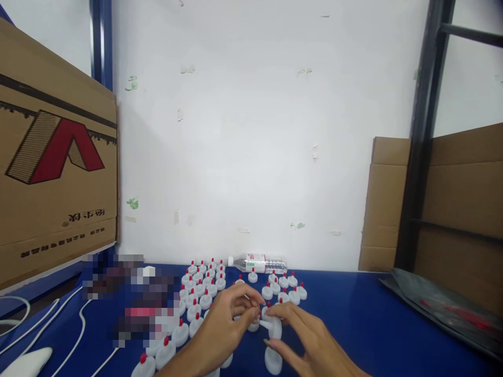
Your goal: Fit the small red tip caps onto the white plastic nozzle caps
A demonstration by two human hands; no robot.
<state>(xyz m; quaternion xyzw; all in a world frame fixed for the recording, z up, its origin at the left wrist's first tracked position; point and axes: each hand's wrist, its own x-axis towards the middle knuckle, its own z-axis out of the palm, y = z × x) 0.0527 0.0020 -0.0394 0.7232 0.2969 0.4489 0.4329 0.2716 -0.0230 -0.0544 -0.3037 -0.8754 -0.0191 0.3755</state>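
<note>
My right hand [308, 335] grips a white plastic nozzle cap [276, 329] between thumb and fingers, its thin spout pointing left. Close by on the left, my left hand [228, 314] has thumb and forefinger pinched together at the spout's tip; what they hold is hidden. Below the right thumb, another white cap [273, 361] rests on the blue table. Around both hands stand several white caps with small red tips, such as one red-tipped cap [180, 333] left of my left forearm and another red-tipped cap [294, 296] beyond my right hand.
A clear plastic bottle [259, 263] lies on its side against the white wall. Left are a large cardboard box [58, 152], white cables [80, 319] and a pixelated area. A grey plastic bag [444, 309] with red contents lies on the right of the blue table [341, 309].
</note>
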